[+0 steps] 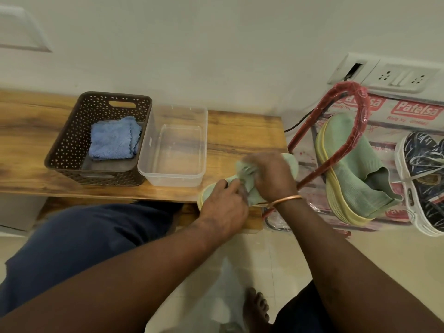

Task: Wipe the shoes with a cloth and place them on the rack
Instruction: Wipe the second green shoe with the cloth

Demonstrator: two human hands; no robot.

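Gripping green shoe (292, 165) in curled fingers (231, 186) of left hand (224, 207) and right hand (272, 177). Slanting near-left to far-right beneath them on desk (240, 131); toe direction unclear.

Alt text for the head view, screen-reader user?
The left hand and right hand grip a green shoe at the edge of a wooden bench. On the bench stand a brown basket holding a blue cloth and a clear tub; a matching shoe and a navy sneaker sit on the red rack.
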